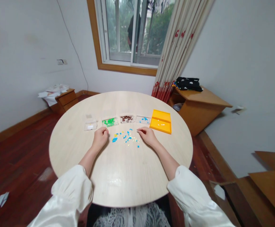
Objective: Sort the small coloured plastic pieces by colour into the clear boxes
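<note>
A scatter of small blue, yellow and white pieces (126, 137) lies on the round pale wooden table (118, 170). My left hand (100, 136) rests curled on the table just left of the scatter, below the clear tray of green pieces (110, 122). My right hand (146, 135) lies on the table at the scatter's right edge, fingers bent toward the pieces. Whether either hand pinches a piece is too small to tell. Behind the scatter stand a clear tray of brown pieces (126, 119), a clear tray of blue pieces (143, 119) and an orange tray (161, 121).
A clear tray with white pieces (90, 125) sits at the far left of the row. A wooden cabinet (196, 105) with dark cloth stands right of the table, a low drawer unit (65, 99) with papers at the left wall. Curtain and window are behind.
</note>
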A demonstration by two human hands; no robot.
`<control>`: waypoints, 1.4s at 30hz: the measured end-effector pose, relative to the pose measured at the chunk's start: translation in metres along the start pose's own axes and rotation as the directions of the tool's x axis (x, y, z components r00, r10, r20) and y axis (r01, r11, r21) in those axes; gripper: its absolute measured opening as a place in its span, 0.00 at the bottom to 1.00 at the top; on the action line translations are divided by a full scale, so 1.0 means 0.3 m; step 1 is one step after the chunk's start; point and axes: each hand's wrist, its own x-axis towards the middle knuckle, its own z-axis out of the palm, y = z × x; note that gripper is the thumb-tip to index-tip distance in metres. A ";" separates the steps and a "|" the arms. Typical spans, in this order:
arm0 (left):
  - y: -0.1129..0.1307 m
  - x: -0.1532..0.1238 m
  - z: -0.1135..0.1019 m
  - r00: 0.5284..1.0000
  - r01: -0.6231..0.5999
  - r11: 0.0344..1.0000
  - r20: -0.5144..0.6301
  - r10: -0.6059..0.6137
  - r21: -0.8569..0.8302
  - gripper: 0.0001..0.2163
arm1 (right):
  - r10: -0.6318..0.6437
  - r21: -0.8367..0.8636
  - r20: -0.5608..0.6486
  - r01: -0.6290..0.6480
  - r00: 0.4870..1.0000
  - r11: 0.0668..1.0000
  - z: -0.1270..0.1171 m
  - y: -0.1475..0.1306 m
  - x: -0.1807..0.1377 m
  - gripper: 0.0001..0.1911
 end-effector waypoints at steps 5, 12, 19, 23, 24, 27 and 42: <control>0.005 -0.006 0.003 0.997 0.079 0.997 -0.022 -0.079 0.001 0.08 | -0.065 -0.052 0.019 0.066 0.998 0.996 0.035 -0.006 0.033 0.11; 0.022 -0.001 0.014 0.970 0.211 0.977 -0.120 -0.212 -0.018 0.08 | -0.183 -0.096 0.155 0.199 0.971 0.975 0.099 -0.012 0.084 0.13; 0.021 0.050 0.070 0.963 0.214 0.976 -0.156 -0.220 -0.050 0.08 | -0.162 -0.173 0.160 0.190 0.974 0.966 0.106 -0.029 0.092 0.05; 0.020 0.078 0.096 0.970 0.194 0.979 -0.137 -0.201 -0.064 0.08 | -0.125 -0.066 0.110 0.133 0.986 0.989 0.101 -0.037 0.088 0.06; 0.020 0.081 0.097 0.972 0.189 0.980 -0.130 -0.196 -0.065 0.08 | -0.088 0.019 0.079 0.087 0.993 0.996 0.097 -0.037 0.090 0.06; 0.018 0.078 0.091 0.980 0.163 0.984 -0.107 -0.169 -0.071 0.08 | 0.171 0.482 0.003 -0.151 0.985 0.863 0.079 -0.029 0.109 0.02; 0.038 0.067 0.067 0.974 0.183 0.974 -0.111 -0.198 -0.135 0.07 | 0.478 0.953 0.282 -0.302 0.832 -0.036 -0.012 -0.080 0.118 0.07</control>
